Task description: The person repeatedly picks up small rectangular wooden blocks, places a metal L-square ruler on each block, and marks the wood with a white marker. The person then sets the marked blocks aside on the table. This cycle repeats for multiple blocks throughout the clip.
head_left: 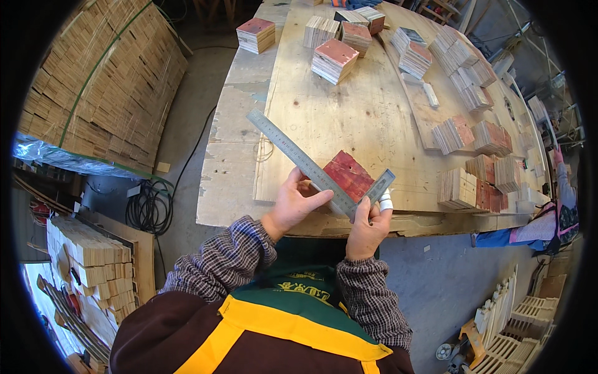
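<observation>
A steel L-shaped square (293, 153) with ruler marks lies against two edges of a red-faced wooden block (349, 176) near the table's front edge. My left hand (294, 204) grips the square's long arm, its thumb pressed on top and its other fingers partly hidden underneath. At the corner and short arm of the square, my right hand (367, 234) pinches with thumb and forefinger. White wrapping (385, 199) covers one finger of that hand. How far the fingers reach around the block is hidden by the square.
Several layered plywood blocks (335, 61) stand at the far side of the wooden table (299, 118). More blocks (456, 189) sit in groups at the right. A wrapped wood stack (112, 81) rises at the left, beside a coiled black cable (149, 206) on the floor.
</observation>
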Demonstrator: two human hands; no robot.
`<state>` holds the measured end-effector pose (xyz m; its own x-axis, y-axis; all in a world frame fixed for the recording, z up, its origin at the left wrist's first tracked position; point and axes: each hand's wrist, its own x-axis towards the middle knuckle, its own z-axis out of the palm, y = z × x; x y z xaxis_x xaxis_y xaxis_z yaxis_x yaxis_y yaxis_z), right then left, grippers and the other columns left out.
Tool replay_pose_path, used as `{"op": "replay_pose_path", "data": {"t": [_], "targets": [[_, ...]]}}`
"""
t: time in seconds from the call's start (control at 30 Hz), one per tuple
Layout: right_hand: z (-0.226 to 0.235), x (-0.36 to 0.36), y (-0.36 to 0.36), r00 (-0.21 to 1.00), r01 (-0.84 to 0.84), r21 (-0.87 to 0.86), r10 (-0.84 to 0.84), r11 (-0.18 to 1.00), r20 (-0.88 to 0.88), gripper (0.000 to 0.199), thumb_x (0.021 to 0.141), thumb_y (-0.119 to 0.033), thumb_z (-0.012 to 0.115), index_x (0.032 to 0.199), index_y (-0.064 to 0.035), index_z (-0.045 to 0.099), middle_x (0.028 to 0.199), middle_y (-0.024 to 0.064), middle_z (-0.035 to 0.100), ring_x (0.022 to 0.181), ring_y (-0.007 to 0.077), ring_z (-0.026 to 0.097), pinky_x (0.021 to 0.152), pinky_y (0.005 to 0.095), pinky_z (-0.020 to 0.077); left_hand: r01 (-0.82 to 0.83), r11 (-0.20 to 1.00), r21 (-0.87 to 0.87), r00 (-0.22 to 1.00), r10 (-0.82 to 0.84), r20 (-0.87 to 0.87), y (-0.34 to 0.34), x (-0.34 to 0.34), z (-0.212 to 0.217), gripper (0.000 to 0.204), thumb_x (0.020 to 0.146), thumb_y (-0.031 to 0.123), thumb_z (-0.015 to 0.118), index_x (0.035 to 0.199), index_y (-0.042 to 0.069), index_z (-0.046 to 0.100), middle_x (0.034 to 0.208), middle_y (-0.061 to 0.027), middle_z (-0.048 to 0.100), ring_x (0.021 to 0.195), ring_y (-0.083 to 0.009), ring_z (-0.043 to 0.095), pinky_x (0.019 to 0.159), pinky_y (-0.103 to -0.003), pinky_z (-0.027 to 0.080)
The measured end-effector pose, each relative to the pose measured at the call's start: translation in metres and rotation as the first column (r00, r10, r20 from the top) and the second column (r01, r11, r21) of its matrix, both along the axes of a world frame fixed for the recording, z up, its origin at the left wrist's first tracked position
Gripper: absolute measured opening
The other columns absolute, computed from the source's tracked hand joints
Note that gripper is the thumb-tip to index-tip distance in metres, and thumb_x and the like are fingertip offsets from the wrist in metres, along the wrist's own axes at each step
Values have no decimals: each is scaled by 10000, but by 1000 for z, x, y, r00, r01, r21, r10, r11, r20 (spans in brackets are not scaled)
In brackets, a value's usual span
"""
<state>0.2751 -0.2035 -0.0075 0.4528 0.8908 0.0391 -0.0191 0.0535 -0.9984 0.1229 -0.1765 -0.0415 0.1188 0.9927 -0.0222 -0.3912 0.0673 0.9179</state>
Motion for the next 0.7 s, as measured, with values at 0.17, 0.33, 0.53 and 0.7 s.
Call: {"op": "replay_pose_path", "data": {"t": [0.17, 0.33, 0.53, 0.7], "targets": [[3, 12, -5, 999, 2, -50, 0, 999, 34, 374, 966, -46, 585, 1295, 69, 450, 809, -6, 618, 661, 31, 509, 578, 187, 414, -95, 995, -18, 993, 96, 73, -2, 11, 7, 649, 837, 75, 763, 1358, -15, 386, 1213, -112, 571, 1058, -174, 614, 910, -331, 522], [41, 53, -18, 986, 77, 21, -79, 997, 144, 319, 946, 6, 596, 1232, 68, 468, 975, 81, 661, 743, 92, 576, 690, 216, 479, -137, 991, 4, 989, 137, 48, -3, 17, 7, 638, 852, 93, 748, 1350, -22, 366, 1221, -119, 568, 1105, -190, 595, 957, -348, 495], [62, 48, -20, 935, -316, 90, 293, 945, 198, 210, 1012, -30, 494, 1199, 66, 502, 1040, 129, 683, 720, 111, 608, 625, 242, 524, -133, 991, -1, 990, 133, 51, -5, 18, 6, 619, 857, 104, 743, 1340, -13, 374, 1214, -104, 570, 1113, -180, 586, 967, -346, 485], [62, 44, -14, 909, -365, 108, 329, 925, 256, 189, 1032, -67, 475, 1168, 62, 495, 986, 112, 678, 722, 109, 616, 631, 241, 534, -133, 991, 29, 991, 133, -1, -3, 16, -2, 649, 863, 91, 736, 1383, 5, 358, 1231, -83, 566, 1116, -174, 589, 975, -346, 479]]}}
